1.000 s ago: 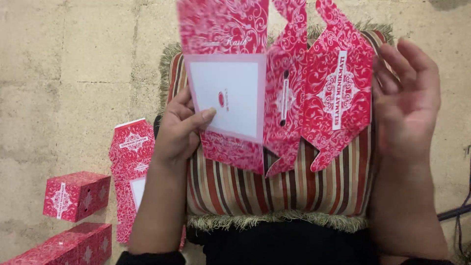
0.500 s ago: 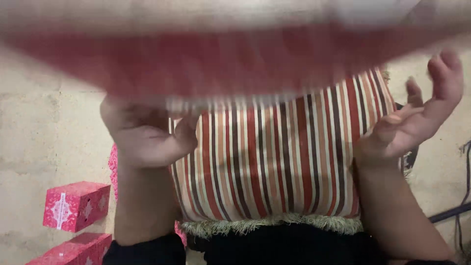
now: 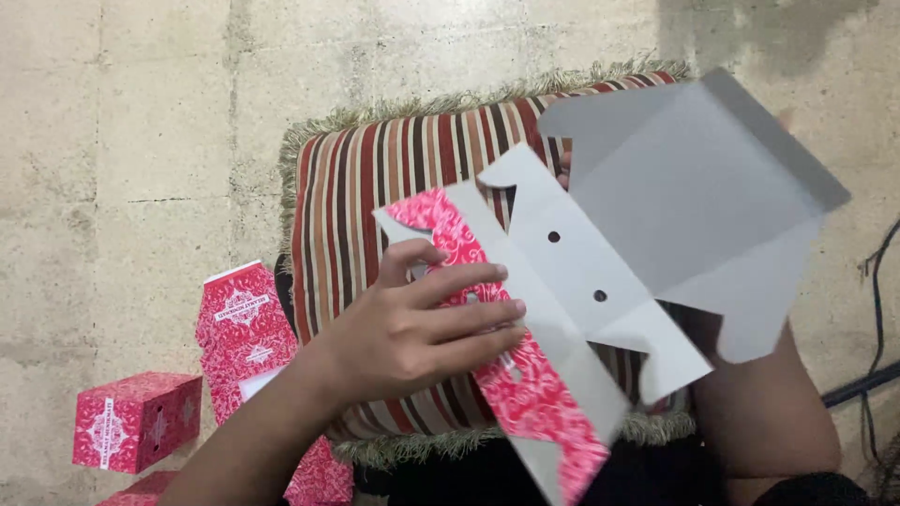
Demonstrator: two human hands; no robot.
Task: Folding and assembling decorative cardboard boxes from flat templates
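Note:
A flat cardboard box blank (image 3: 656,215), grey inside and red with white swirls outside, is held tilted above a striped cushion (image 3: 394,169) on my lap. Its grey side faces me, with two small holes in the middle panel. One red patterned flap (image 3: 534,394) is folded over towards me. My left hand (image 3: 422,323) lies on that flap with fingers stretched flat and the thumb at the flap's edge. My right hand is hidden behind the large grey panel; only its forearm (image 3: 759,412) shows below.
On the concrete floor (image 3: 122,141) at the left stand a folded red box (image 3: 136,420), another box's corner at the bottom edge, and a stack of flat red blanks (image 3: 239,328). A dark cable (image 3: 877,309) runs along the right edge.
The blank has been flipped from its red printed side to its grey inside and swung to the right. My left hand has moved on top of a folded flap. My right hand has gone behind the card.

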